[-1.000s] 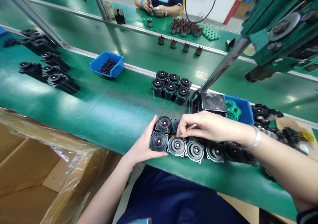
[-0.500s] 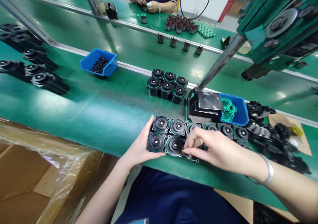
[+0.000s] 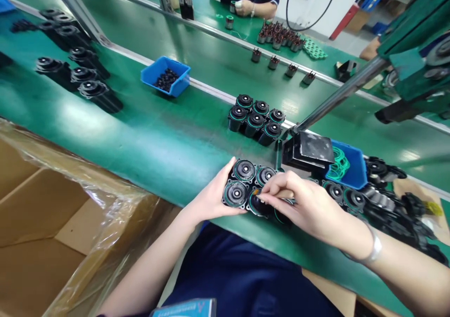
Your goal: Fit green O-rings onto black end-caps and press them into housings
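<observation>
My left hand (image 3: 211, 196) clasps the left end of two rows of black motor housings (image 3: 235, 193), thumb along the near side and fingers at the far side. The housings stand upright, with round stepped tops, pale centre pins and green rings. In my right hand (image 3: 298, 197) is a small brush (image 3: 284, 193) with a wooden handle, pinched between thumb and fingers. Its orange-brown tip touches the top of the second housing in the near row. My right hand hides several housings in the middle of the rows.
Six more housings (image 3: 255, 120) stand behind. A blue bin (image 3: 357, 169) holds green rings beside a black metal block (image 3: 312, 149). Another blue bin (image 3: 183, 79) contains small black parts. A green press (image 3: 411, 68) overhangs the right side. A co-worker's hands (image 3: 242, 8) work opposite.
The view has swung left, so the bench appears shifted right. The brush tip has moved from the second near housing's right edge to its upper part. My left hand keeps its hold.
</observation>
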Available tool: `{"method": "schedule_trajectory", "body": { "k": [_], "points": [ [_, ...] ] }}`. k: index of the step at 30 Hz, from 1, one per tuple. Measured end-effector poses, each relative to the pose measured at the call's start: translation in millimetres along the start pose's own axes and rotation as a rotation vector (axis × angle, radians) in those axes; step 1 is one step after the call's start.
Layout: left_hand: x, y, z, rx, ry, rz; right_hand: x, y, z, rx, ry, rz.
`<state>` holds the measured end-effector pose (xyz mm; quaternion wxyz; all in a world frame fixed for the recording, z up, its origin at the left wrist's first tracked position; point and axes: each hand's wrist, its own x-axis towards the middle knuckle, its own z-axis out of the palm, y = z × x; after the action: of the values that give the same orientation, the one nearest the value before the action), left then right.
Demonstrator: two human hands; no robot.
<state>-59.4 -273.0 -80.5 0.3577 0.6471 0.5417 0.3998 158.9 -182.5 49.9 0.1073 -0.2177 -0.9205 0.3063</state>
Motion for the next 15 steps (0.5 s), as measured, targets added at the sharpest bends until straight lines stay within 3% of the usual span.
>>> {"method": "schedule_trajectory", "body": {
  "k": [8, 15],
  "points": [
    [2, 3, -1.8, -0.017, -0.010, -0.003, 16, -7, 0, -0.164, -0.108, -0.019],
    [2, 3, -2.6, -0.033, -0.017, 0.009, 16, -15, -2, -0.079, -0.260, -0.052]
  ]
}}
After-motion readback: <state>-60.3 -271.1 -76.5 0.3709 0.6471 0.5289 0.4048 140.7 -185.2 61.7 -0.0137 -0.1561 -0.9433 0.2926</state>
